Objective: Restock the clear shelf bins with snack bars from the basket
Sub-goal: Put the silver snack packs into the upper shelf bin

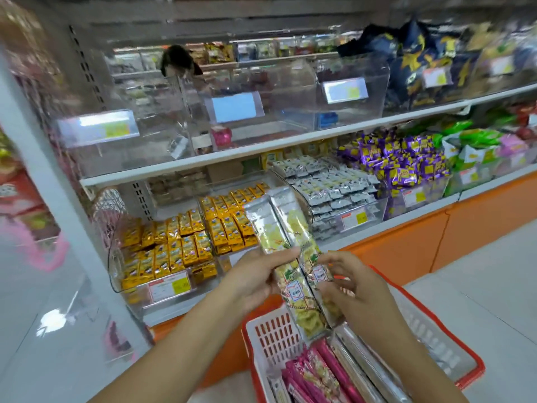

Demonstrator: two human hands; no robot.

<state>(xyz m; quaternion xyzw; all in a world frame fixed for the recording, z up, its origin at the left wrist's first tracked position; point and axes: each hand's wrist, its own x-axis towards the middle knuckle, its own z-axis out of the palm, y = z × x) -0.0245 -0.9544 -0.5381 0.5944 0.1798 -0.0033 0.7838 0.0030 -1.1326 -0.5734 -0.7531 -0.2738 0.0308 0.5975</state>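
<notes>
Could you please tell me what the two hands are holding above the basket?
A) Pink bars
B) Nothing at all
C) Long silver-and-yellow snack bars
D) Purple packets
C: the left hand and right hand both grip the long silver-and-yellow snack bars above the basket, while the pink bars lie inside it.

purple packets lower shelf | dark blue bags upper shelf
</notes>
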